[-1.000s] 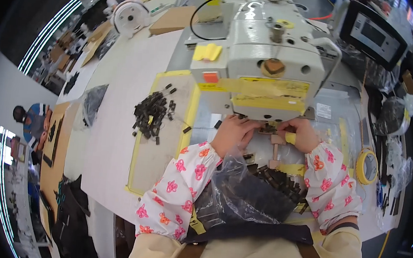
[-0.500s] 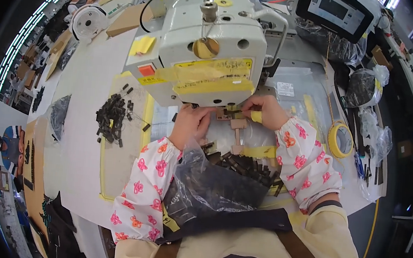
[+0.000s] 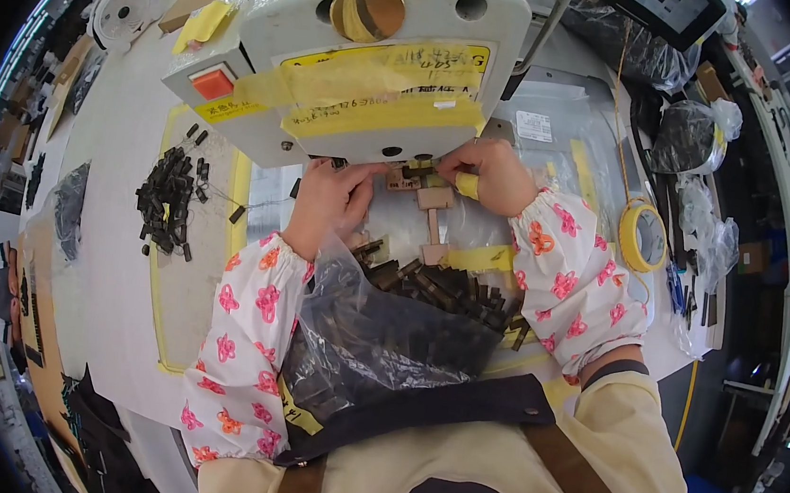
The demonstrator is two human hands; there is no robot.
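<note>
Under the head of a pale industrial sewing machine (image 3: pixel 383 74), both hands work at a small copper-coloured clamp plate (image 3: pixel 402 182). My right hand (image 3: pixel 495 175), with yellow tape round a finger, pinches a small dark strip (image 3: pixel 418 171) at the plate. From the other side my left hand (image 3: pixel 326 200) stretches its index finger toward the plate, thumb apart from it; its farther fingers are partly hidden beneath the machine head. Nearer me lies a clear plastic bag (image 3: pixel 376 340) with many small dark pieces (image 3: pixel 453 288) spilling from its mouth.
At left, a pile of dark pieces (image 3: pixel 168 198) with loose threads lies on a yellow-taped board (image 3: pixel 180 321). A yellow tape roll (image 3: pixel 641 236) sits at right, near bagged goods (image 3: pixel 695 142). A control screen (image 3: pixel 656 7) stands at the back right. A red button (image 3: pixel 211 84) is on the machine.
The view has tilted and come closer, so the machine looks larger and things sit farther left. Both hands stay at the clamp plate, the right still pinching there.
</note>
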